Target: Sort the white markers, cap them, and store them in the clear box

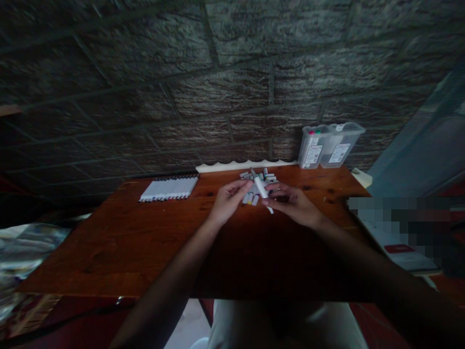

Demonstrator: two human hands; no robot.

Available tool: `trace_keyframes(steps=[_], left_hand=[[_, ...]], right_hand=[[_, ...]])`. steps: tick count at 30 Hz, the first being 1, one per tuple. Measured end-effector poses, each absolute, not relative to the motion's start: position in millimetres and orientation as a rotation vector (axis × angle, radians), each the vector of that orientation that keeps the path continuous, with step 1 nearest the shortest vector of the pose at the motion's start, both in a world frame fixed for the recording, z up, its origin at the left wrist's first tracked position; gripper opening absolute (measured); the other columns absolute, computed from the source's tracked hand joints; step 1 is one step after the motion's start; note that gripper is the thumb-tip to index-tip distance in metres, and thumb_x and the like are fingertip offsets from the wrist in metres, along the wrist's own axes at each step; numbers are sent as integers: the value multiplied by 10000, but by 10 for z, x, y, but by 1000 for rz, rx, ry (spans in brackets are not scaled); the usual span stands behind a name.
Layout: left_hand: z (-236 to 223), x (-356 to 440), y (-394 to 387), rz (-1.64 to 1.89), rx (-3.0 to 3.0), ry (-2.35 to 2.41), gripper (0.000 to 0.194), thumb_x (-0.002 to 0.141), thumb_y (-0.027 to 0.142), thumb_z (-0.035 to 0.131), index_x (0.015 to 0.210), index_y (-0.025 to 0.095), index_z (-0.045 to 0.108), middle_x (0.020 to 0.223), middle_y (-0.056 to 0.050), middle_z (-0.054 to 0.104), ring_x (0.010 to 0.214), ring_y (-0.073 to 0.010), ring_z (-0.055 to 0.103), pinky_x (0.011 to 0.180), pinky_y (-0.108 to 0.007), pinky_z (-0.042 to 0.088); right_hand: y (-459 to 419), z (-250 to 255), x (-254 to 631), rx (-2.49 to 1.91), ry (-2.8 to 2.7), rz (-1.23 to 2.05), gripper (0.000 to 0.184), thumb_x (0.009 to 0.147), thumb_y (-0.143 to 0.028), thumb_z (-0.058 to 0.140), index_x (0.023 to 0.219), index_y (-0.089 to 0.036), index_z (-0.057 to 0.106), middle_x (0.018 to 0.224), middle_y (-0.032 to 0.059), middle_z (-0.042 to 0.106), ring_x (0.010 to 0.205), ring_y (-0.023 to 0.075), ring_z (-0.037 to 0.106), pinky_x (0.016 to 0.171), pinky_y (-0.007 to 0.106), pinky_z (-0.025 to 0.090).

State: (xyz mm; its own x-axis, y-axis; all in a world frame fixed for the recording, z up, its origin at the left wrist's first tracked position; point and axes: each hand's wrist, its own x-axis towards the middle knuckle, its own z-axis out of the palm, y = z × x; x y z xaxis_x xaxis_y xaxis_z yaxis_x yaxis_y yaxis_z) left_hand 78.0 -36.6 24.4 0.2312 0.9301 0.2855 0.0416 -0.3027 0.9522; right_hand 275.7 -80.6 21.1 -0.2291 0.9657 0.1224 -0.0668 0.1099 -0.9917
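A white marker slants between my hands above the table. My right hand is closed, its thumb and fingers pinching the marker's lower part. From the other side, my left hand has its thumb and fingers drawn together at the marker's upper end; the exact contact is hard to see in the dim light. Beneath and behind my fingers lies a loose pile of markers, mostly white with coloured ends, partly hidden by the hands. A small white piece sticks out below my right fingertips.
Left of my hands, a neat row of white markers lies on the wooden table. A clear plastic case with a few markers stands at the back right. A white wavy-edged strip runs along the stone-patterned wall.
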Motion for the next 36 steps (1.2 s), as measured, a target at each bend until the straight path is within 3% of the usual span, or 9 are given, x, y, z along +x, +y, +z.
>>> trace_keyframes(steps=[3,5,9,11,17,21,30,36], left_hand=[[210,668,-276,1213,1871,1042,295,843,426,644,921,157,735,759,-25,688,676,-137,593,647,-262,476],[168,614,-240,1121,2171,1048,233,862,352,632,963,166,728,797,-36,678,731,-154,599,704,-294,490],[76,609,-270,765,2701,882,283,866,208,598,1133,242,685,1175,-70,633,1118,-230,545,973,-420,429],[48,632,-309,649,2803,905,308,866,188,584,1151,259,675,1245,-63,600,1199,-252,490,1012,-457,388],[83,624,-335,567,2820,943,309,884,254,582,1186,244,648,1204,-66,624,1166,-249,507,987,-437,391],[166,505,-235,725,2751,1055,335,893,292,573,1213,207,621,1208,-86,634,1148,-244,540,992,-436,412],[51,243,-10,611,2652,1102,233,852,194,567,1047,195,694,1051,-78,709,975,-217,648,899,-378,504],[112,262,-34,757,2466,1080,246,893,267,554,1090,189,679,1105,-91,701,1013,-213,646,937,-387,495]], right_hand=[[-765,282,2877,-986,-1275,1323,371,665,-345,809,995,-224,690,897,6,731,800,143,652,756,295,498],[-735,305,2943,-1016,-1152,1341,354,654,-359,814,965,-231,705,893,0,725,752,124,630,694,268,480],[-683,279,3025,-1056,-1040,1356,305,660,-401,809,885,-229,699,751,-35,662,589,66,499,509,199,343],[-670,263,3043,-1055,-1031,1356,303,658,-412,810,857,-220,684,692,-45,613,558,59,440,471,192,273],[-662,300,3075,-1058,-995,1297,362,627,-448,820,853,-220,652,685,-47,562,559,70,398,474,213,228],[-645,286,3109,-1080,-1002,1281,354,647,-477,804,783,-206,621,609,-60,496,550,73,381,486,227,224],[-644,286,3097,-1056,-998,1287,420,607,-522,813,742,-198,583,588,-64,458,525,74,360,460,228,207],[-647,280,3074,-1144,-1016,1200,421,626,-553,789,739,-202,585,608,-45,507,521,82,410,454,230,271]])
